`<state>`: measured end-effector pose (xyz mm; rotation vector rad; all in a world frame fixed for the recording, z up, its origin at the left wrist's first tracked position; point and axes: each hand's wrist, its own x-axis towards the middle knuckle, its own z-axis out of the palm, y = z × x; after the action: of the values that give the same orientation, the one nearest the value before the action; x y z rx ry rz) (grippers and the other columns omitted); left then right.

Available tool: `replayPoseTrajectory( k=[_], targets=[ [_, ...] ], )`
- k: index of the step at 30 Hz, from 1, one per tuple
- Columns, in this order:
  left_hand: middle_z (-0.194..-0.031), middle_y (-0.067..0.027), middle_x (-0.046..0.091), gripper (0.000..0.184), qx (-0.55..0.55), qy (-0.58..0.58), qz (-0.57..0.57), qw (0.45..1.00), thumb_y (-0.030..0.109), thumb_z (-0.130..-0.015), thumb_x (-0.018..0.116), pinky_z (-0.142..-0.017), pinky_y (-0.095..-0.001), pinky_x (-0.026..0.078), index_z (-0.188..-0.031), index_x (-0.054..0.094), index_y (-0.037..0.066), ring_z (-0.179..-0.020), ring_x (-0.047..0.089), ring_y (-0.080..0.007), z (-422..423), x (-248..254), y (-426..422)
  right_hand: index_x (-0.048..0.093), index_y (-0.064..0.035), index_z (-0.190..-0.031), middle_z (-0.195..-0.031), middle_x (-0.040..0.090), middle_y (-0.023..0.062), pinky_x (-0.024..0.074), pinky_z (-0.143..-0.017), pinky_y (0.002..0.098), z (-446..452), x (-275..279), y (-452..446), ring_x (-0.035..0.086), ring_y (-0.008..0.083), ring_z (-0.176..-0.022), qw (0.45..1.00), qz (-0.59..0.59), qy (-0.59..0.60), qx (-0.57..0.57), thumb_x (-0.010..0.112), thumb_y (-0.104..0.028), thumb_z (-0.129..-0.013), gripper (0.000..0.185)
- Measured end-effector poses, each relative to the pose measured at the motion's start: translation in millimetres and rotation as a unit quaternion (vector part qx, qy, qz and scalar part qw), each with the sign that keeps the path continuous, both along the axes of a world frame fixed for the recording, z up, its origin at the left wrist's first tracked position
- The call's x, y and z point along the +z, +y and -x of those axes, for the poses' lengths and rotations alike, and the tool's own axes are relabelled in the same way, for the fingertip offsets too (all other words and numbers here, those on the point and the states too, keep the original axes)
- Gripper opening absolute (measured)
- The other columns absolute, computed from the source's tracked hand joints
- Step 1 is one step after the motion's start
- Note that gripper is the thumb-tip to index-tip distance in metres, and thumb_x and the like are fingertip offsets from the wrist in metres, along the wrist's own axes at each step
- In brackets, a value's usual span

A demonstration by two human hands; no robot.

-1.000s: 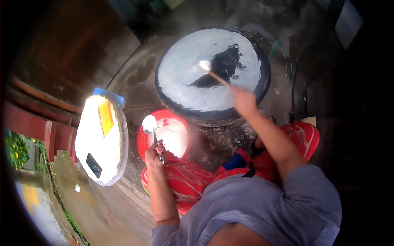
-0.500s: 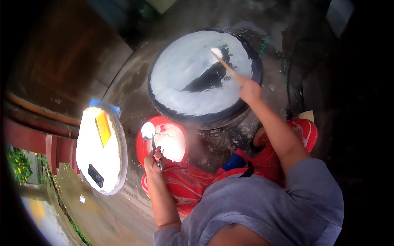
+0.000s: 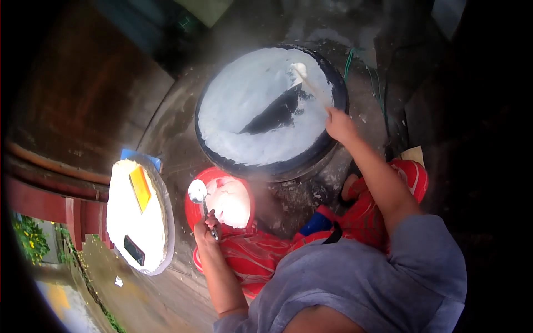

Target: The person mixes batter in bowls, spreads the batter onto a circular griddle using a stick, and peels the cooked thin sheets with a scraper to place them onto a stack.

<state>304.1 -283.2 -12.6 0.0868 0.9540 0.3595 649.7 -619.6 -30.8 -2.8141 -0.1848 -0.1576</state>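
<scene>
My right hand (image 3: 341,125) is closed round the near end of a wooden stick (image 3: 316,92). At the stick's far end a white lump of batter (image 3: 300,70) lies on a large round black griddle (image 3: 341,91). A pale layer (image 3: 239,100) covers most of the griddle, with a dark bare patch left of the stick. My left hand (image 3: 206,225) grips the handle of a metal ladle (image 3: 197,191), whose bowl is over the left side of a red basin (image 3: 191,211) that holds white batter (image 3: 232,201).
A bright white round stack (image 3: 133,222) at the left bears a yellow object (image 3: 140,188) and a dark phone (image 3: 134,250), with a blue item (image 3: 129,155) behind it. A blue object (image 3: 316,223) lies by my red-clad legs. Green cords (image 3: 348,65) run right of the griddle.
My right hand has swept the stick's far end toward the back right of the griddle, and the dark patch has shrunk. My left hand still holds the ladle. The whole view has shifted a little.
</scene>
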Motion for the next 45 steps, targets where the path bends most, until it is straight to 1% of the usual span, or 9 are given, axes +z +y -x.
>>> replayPoseTrajectory(
  k=[2, 6, 11, 13, 17, 24, 26, 38, 45],
  targets=[
    [-0.063, -0.004, 0.045, 0.025, 0.004, 0.005, -0.02, 1.0, 0.014, -0.094, 0.033, -0.037, -0.0198, 0.041, -0.093, 0.044, -0.008, -0.045, 0.045, -0.0096, 0.2, 0.1, -0.1, 0.053, -0.0117, -0.112, -0.101, 0.059, 0.0151, 0.0465, -0.078, 0.0444, -15.9, -32.4, -8.6, 0.058, 0.0339, -0.092, 0.96, -0.249, -0.066, 0.111, 0.045, -0.015, -0.085, 0.028],
    [-0.062, -0.0037, 0.046, 0.024, -0.012, 0.005, -0.003, 1.0, 0.013, -0.094, 0.033, -0.038, -0.02, 0.04, -0.094, 0.044, -0.008, -0.045, 0.045, -0.0103, 1.4, -2.2, 3.4, 0.056, -0.0172, -0.114, -0.104, 0.061, 0.013, 0.0452, -0.082, 0.0422, -70.7, -23.3, -28.6, 0.056, 0.0332, -0.098, 0.977, -0.206, 0.059, -0.004, 0.039, -0.026, -0.09, 0.03],
    [-0.064, -0.0041, 0.046, 0.026, -0.009, -0.011, 0.026, 1.0, 0.015, -0.094, 0.033, -0.04, -0.0212, 0.04, -0.094, 0.045, -0.009, -0.046, 0.045, -0.0111, 10.9, -16.4, 16.9, 0.06, -0.0148, -0.109, -0.102, 0.062, 0.0118, 0.0461, -0.08, 0.0368, -59.6, -14.1, -57.3, 0.058, 0.03, -0.096, 0.965, -0.204, 0.126, 0.106, 0.045, -0.018, -0.088, 0.026],
    [-0.064, -0.0038, 0.045, 0.029, -0.008, -0.019, 0.032, 0.999, 0.018, -0.094, 0.033, -0.042, -0.0221, 0.041, -0.095, 0.046, -0.009, -0.048, 0.045, -0.0113, 7.2, -13.2, 15.0, 0.062, -0.0113, -0.107, -0.101, 0.063, 0.0121, 0.0464, -0.079, 0.0337, -62.7, -13.8, -77.8, 0.06, 0.0276, -0.094, 0.881, -0.35, 0.311, 0.063, 0.048, -0.016, -0.087, 0.025],
    [-0.064, -0.0036, 0.046, 0.029, -0.011, -0.008, 0.029, 0.999, 0.019, -0.095, 0.034, -0.041, -0.0215, 0.041, -0.094, 0.046, -0.008, -0.048, 0.045, -0.0109, 3.6, -10.2, 10.7, 0.063, -0.0106, -0.105, -0.101, 0.063, 0.0123, 0.0465, -0.079, 0.0327, -76.7, -77.1, -54.5, 0.06, 0.0264, -0.093, 0.924, -0.368, 0.099, 0.021, 0.048, -0.017, -0.086, 0.024],
    [-0.065, -0.0039, 0.045, 0.025, -0.002, -0.012, 0.026, 1.0, 0.014, -0.093, 0.035, -0.04, -0.0204, 0.04, -0.095, 0.045, -0.009, -0.047, 0.045, -0.0103, 4.1, -10.0, 11.1, 0.062, -0.0132, -0.108, -0.102, 0.063, 0.012, 0.0456, -0.081, 0.0326, -18.4, -21.7, -42.4, 0.059, 0.0275, -0.096, 0.925, -0.275, 0.188, 0.182, 0.05, -0.018, -0.085, 0.026],
    [-0.066, -0.0042, 0.046, 0.024, 0.006, -0.006, 0.01, 1.0, 0.013, -0.093, 0.035, -0.04, -0.0203, 0.04, -0.095, 0.044, -0.009, -0.047, 0.045, -0.0102, 5.0, -10.0, 6.8, 0.061, -0.0117, -0.109, -0.103, 0.063, 0.0119, 0.0461, -0.081, 0.0328, -19.9, -44.1, -51.7, 0.06, 0.0264, -0.096, 0.952, -0.301, 0.054, 0.034, 0.049, -0.016, -0.086, 0.027],
    [-0.069, -0.0065, 0.046, 0.024, -0.028, -0.072, 0.019, 0.997, 0.01, -0.093, 0.03, -0.039, -0.0201, 0.038, -0.095, 0.042, -0.01, -0.047, 0.043, -0.0097, 21.9, -20.7, 14.5, 0.061, -0.0187, -0.111, -0.106, 0.061, 0.0118, 0.0462, -0.081, 0.0348, 33.8, -23.2, -2.8, 0.058, 0.0288, -0.095, 0.953, -0.269, 0.132, 0.048, 0.047, -0.019, -0.086, 0.028],
    [-0.07, -0.0074, 0.047, 0.026, -0.016, -0.034, -0.011, 0.999, 0.013, -0.094, 0.028, -0.039, -0.0196, 0.038, -0.095, 0.04, -0.01, -0.046, 0.043, -0.0101, 15.9, -5.8, 5.9, 0.061, -0.0212, -0.111, -0.103, 0.06, 0.0142, 0.0461, -0.08, 0.0388, 81.9, 8.4, 69.8, 0.058, 0.0313, -0.094, 0.944, -0.167, 0.172, 0.225, 0.045, -0.018, -0.086, 0.029]
  ],
)
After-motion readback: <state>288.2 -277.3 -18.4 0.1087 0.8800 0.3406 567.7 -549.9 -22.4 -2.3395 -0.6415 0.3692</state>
